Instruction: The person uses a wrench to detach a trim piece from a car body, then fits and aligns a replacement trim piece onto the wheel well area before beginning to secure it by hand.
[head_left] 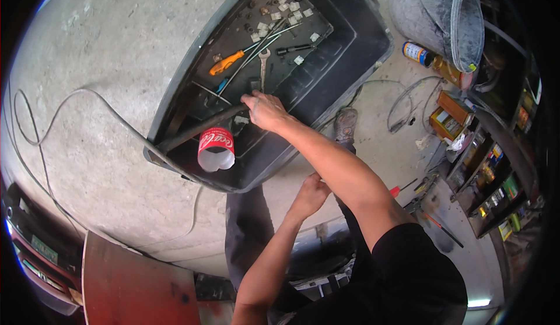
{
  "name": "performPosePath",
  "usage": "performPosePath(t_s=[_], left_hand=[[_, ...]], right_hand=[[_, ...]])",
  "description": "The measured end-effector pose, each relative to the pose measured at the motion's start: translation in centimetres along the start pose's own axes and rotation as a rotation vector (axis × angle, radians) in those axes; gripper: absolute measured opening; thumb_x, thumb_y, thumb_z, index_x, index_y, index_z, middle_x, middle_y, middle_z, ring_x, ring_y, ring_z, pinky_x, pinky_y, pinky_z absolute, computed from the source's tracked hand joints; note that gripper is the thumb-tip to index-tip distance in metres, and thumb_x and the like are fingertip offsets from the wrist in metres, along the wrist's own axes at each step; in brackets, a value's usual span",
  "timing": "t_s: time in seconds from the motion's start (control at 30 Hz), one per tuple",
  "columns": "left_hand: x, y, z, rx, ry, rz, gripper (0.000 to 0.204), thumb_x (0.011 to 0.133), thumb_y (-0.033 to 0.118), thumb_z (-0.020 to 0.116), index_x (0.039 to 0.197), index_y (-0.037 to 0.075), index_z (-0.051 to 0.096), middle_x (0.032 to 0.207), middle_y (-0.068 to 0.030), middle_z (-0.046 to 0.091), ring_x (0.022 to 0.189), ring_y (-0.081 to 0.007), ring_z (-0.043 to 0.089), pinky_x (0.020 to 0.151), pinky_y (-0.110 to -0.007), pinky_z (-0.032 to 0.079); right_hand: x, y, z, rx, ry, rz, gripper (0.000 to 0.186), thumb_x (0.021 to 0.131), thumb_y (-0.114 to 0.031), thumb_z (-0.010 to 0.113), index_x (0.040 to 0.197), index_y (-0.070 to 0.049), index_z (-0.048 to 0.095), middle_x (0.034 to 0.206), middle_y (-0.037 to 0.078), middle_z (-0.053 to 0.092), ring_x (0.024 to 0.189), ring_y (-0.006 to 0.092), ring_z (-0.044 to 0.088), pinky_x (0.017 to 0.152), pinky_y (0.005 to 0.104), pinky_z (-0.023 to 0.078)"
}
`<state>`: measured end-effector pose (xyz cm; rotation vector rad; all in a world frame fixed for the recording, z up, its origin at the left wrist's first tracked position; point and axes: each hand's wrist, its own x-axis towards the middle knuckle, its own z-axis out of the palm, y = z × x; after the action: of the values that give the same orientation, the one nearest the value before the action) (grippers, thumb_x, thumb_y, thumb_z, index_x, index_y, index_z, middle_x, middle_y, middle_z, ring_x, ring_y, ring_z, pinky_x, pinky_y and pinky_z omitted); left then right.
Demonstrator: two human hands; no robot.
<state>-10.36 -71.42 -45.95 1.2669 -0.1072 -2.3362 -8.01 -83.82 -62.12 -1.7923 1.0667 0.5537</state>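
My right hand [262, 109] reaches into a dark plastic tray [350, 42], its fingers curled at a dark bar [207, 124]; what they grip is unclear. Just left of it lie an orange-handled screwdriver [224, 62], thin rods [245, 71] and an open-end wrench [263, 68]. Small clear clips [294, 7] and a black tool [293, 49] lie beyond. A cut red container [216, 138] with a white inside sits in the near compartment. My left hand [310, 195] is lower, under my right forearm, with curled fingers; anything inside them is hidden.
A grey bucket [431, 22], a blue can [416, 53] and boxes [444, 122] sit at the right beside shelving [487, 182]. A hose [111, 112] crosses the concrete floor [81, 57]. A red-handled screwdriver [395, 191] lies behind my arm. A rusty red panel [137, 278] is at lower left.
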Motion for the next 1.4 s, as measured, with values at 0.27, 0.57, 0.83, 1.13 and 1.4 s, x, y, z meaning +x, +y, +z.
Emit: performPosePath(t_s=[0.27,0.57,0.83,1.13,1.4], left_hand=[[-0.4,-1.4,0.1,0.019,0.051,0.105,0.030,0.089,0.002,0.057,0.118,-0.005,0.060,0.112,-0.0160,0.067,0.099,-0.0199,0.064,0.089,-0.033,0.049],[-0.5,-1.5,0.2,-0.005,0.053,0.173,0.031,0.089,0.006,0.059,0.119,-0.003,0.060,0.104,-0.0136,0.069,0.088,-0.0196,0.064,0.082,-0.033,0.051],[-1.4,-1.7,-0.1,-0.062,0.055,0.082,0.027,0.092,0.010,0.060,0.117,-0.002,0.060,0.091,-0.0062,0.063,0.070,-0.0121,0.056,0.068,-0.028,0.047],[-1.6,-3.0,-1.0,-0.056,0.078,0.117,0.035,0.087,0.007,0.059,0.121,-0.004,0.058,0.092,-0.0128,0.067,0.076,-0.0191,0.062,0.074,-0.033,0.050],[-1.5,-3.9,-0.1,0.012,0.160,0.239,0.037,0.085,0.010,0.057,0.119,-0.003,0.057,0.098,-0.0224,0.069,0.088,-0.0328,0.067,0.081,-0.040,0.050]], right_hand=[[1.8,-0.5,2.2,-0.247,-0.006,-0.108,0.028,0.091,-0.011,0.048,0.116,-0.007,0.062,0.119,0.026,0.055,0.090,0.0388,0.066,0.077,0.0486,0.053],[2.7,0.2,2.1,-0.326,0.019,-0.230,0.027,0.083,-0.009,0.056,0.106,-0.006,0.068,0.123,0.019,0.059,0.099,0.0386,0.064,0.084,0.0472,0.053],[4.2,0.8,-0.3,-0.290,-0.056,-0.315,0.029,0.075,-0.007,0.062,0.102,-0.010,0.071,0.107,0.012,0.065,0.101,0.0357,0.064,0.086,0.0464,0.051],[-1.2,-2.5,0.5,0.066,0.303,-0.163,0.023,0.088,-0.022,0.065,0.105,-0.008,0.068,0.095,0.014,0.065,0.085,0.0319,0.065,0.072,0.0429,0.052],[-5.6,-7.0,0.7,0.267,0.096,-0.257,0.039,0.086,-0.022,0.065,0.121,-0.004,0.062,0.072,0.018,0.065,0.067,0.0341,0.065,0.066,0.0401,0.051]])
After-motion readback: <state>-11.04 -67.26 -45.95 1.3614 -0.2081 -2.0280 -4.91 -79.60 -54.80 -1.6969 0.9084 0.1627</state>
